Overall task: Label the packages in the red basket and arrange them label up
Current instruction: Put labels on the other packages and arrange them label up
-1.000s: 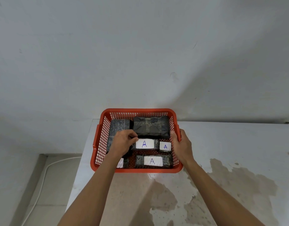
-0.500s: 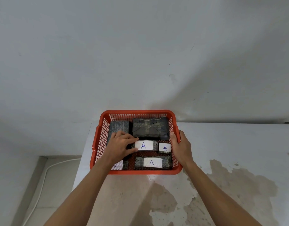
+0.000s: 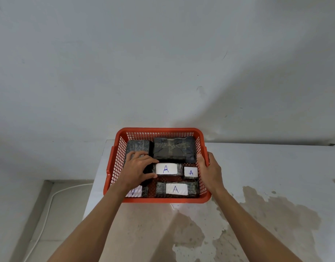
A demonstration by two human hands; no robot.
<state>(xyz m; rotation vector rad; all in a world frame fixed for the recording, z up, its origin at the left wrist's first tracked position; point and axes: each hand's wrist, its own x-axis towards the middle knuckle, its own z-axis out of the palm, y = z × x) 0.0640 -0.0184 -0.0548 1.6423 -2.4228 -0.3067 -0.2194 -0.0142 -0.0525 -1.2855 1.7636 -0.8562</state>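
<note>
The red basket stands at the table's far left corner with several black-wrapped packages in it. Three show white labels marked "A": a middle package, a small package and a front package. A front-left label is partly hidden by my wrist. The large back package and the left package show no label. My left hand lies flat on the left package, fingers spread, thumb touching the middle package. My right hand grips the basket's right rim.
The white table top carries brown stains near me and to the right. Its left edge runs just beside the basket. A pale wall rises right behind the basket. A white cable lies on the floor at the left.
My left hand's fingers have uncurled and spread flat over the left package, reaching toward the middle labelled package. My right hand has stayed on the basket's rim.
</note>
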